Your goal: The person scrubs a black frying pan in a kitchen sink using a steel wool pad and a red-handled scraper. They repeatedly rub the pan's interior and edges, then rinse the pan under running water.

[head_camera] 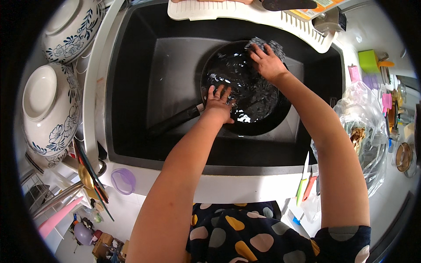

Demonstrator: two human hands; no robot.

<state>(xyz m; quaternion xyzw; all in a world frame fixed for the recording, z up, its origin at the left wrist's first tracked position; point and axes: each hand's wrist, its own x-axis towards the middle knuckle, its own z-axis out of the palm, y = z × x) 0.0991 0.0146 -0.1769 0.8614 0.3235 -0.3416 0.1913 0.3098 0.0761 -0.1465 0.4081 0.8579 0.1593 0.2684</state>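
Note:
A black frying pan [243, 128] holding water lies in a dark sink [174, 65], its black handle pointing to the lower left. My left hand [219, 105] rests with fingers spread at the pan's left side, near the handle joint, fingertips at the water; it holds nothing that I can see. At the pan's upper right rim, my right hand [268, 62] has its fingers on a grey mesh scouring pad [276, 49], pressed against the pan. The water's surface is rippled and reflects light. My right thumb is hidden.
A cream drainer tray [197, 10] spans the sink's far edge. Patterned bowls [65, 115] stand upside down at the left. Two knives, one green-handled [301, 190] and one red-handled [309, 189], lie near the front right corner. A clear plastic bag [371, 148] sits at the right, a purple container [123, 181] front left.

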